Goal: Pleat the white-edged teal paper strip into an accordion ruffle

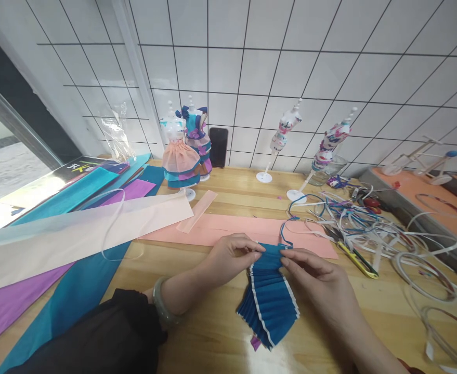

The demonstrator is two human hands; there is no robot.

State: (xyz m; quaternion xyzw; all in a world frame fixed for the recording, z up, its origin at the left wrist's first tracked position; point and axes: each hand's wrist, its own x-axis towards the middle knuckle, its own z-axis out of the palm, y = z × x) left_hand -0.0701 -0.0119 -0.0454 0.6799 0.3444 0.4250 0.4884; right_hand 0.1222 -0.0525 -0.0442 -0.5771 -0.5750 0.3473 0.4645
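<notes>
A pleated blue piece of fabric edged with white trim (277, 304) hangs between my hands, just over the wooden table. My left hand (232, 259) pinches its upper left corner between thumb and fingers. At the upper right edge, my right hand (320, 280) grips it the same way. The pleats fan out towards the bottom, where a small purple scrap (255, 343) shows. From the top right corner a thin blue strip (285, 234) curls away. Behind the hands lies a long peach fabric strip (236, 228).
Long strips of white fabric (76, 239) and teal fabric (83, 291) cover the left side. Dressed mini mannequins (181, 161), a phone (218, 147) and bare-stand mannequins (286, 130) stand along the tiled wall. Tangled ribbons (353, 213) and a yellow cutter (356, 259) lie right.
</notes>
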